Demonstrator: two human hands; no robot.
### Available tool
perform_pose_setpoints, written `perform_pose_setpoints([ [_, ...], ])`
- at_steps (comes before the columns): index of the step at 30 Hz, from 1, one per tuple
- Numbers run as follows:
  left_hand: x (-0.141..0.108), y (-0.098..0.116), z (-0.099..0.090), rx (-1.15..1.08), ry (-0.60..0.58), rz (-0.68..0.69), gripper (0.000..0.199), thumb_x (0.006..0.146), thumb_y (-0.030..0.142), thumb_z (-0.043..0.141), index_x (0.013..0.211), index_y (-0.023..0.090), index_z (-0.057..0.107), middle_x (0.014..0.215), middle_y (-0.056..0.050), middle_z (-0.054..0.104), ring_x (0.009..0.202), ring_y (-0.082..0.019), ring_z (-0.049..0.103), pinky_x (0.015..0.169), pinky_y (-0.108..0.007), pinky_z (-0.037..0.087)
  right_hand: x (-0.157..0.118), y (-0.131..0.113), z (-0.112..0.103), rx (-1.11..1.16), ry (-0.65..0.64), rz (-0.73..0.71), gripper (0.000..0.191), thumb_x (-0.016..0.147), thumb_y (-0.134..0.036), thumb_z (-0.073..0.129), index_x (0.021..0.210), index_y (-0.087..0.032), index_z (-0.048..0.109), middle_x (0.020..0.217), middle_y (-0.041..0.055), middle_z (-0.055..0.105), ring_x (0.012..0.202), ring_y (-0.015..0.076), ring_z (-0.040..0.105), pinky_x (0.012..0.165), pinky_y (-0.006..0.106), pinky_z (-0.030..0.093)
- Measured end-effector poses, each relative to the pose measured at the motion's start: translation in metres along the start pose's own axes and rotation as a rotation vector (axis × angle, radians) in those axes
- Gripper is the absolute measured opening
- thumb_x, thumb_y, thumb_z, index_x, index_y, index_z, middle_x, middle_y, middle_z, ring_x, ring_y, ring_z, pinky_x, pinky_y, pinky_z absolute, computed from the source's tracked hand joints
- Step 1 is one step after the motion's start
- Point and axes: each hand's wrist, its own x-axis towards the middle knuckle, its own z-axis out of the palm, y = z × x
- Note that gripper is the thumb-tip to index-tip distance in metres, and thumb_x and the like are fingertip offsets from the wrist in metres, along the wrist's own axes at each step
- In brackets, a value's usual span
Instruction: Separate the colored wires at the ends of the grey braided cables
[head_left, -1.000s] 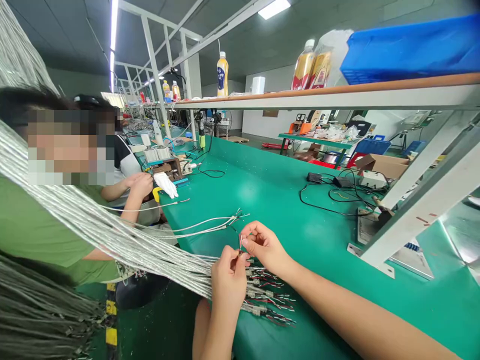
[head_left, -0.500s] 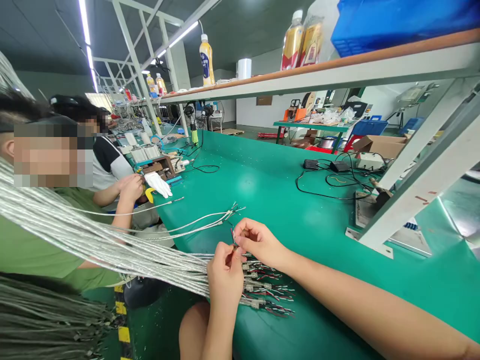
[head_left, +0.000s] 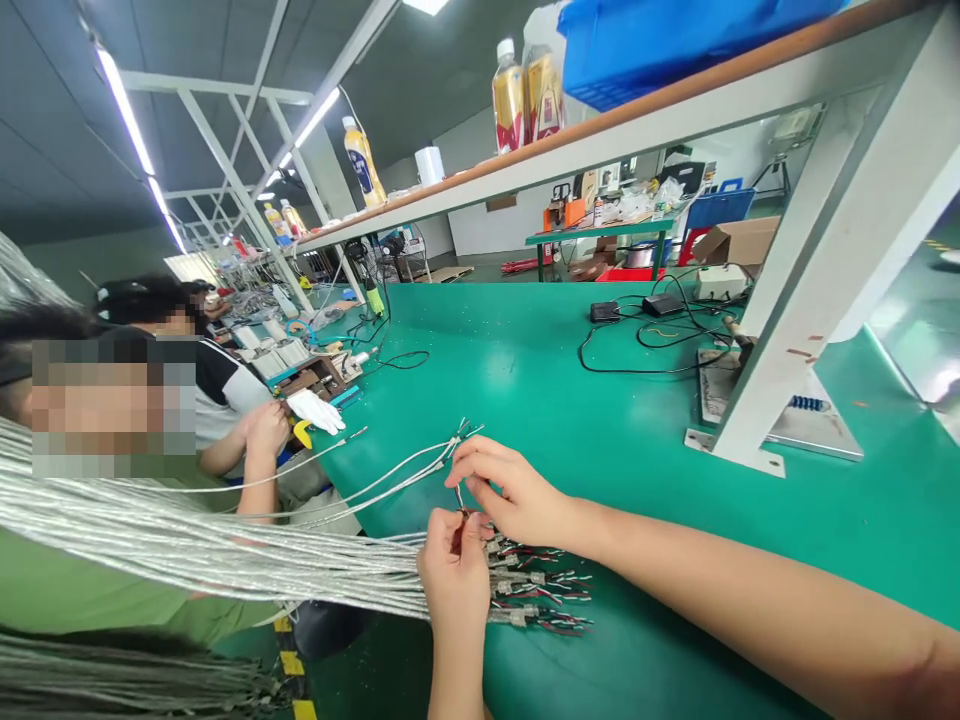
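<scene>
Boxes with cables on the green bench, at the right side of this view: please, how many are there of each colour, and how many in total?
Small black boxes: 2
White box: 1
Total: 3

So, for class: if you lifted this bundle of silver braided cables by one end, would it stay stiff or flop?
It would probably flop as a mass, since the silver braided cables sag in a long curve. Single cables may be springier: those lying on the green bench mat seem to keep smooth arcs.
</scene>
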Motion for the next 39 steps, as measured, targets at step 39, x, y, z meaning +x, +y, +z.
perform_pose_setpoints([
  [39,-0.0041,0.0056,-0.0003,-0.003,0.026,0.010,0.023,0.093,0.041,0.054,0.082,0.022,0.047,0.069,0.001,0.066,0.064,-0.017,0.066,0.062,-0.027,0.052,-0.0045,-0.0040,-0.0006,-0.133,-0.112,-0.064,0.015,0.093,-0.011,0.048,0.092,-0.023,0.057,0.096,0.0050,0.059,0.081,0.0171,0.056,0.071,0.030,0.046],
])
